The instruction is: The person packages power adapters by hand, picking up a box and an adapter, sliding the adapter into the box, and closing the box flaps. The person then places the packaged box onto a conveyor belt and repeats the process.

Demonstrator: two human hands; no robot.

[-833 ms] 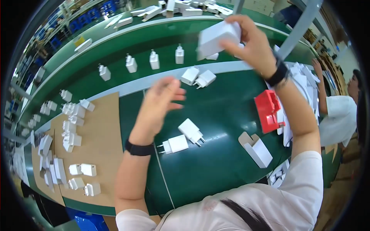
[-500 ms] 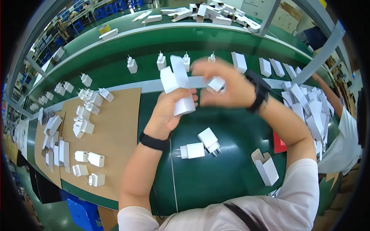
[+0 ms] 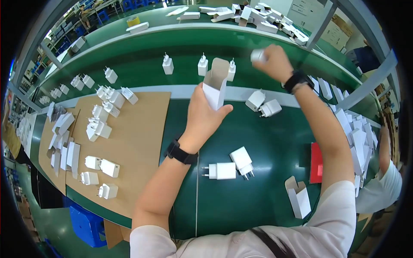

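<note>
My left hand (image 3: pixel 206 112) grips a white carton (image 3: pixel 214 92), its open end up and its brownish inside showing. Farther right, over the green belt, my right hand (image 3: pixel 276 61) pinches a small white plug charger (image 3: pixel 258 56), partly covered by the fingers and a little blurred. Between the hands, two white chargers (image 3: pixel 256 100) (image 3: pixel 270 108) lie by the grey rail. Two more chargers (image 3: pixel 221 170) (image 3: pixel 241 160) rest on the green table before me, prongs showing. An open white carton (image 3: pixel 298 200) sits nearer my right elbow.
Several chargers stand along the belt (image 3: pixel 142 77). Brown cardboard (image 3: pixel 142 129) at left bears more chargers and flattened white cartons. A heap of white cartons (image 3: pixel 355 133) lies at right, by a red item (image 3: pixel 316 162) and another person's arm (image 3: pixel 384 146). Cartons also pile on the far shelf (image 3: pixel 258 19).
My right hand has moved away from the carton, up and right to the belt. Two chargers now lie by the rail. The carton in my left hand has turned, its opening now showing.
</note>
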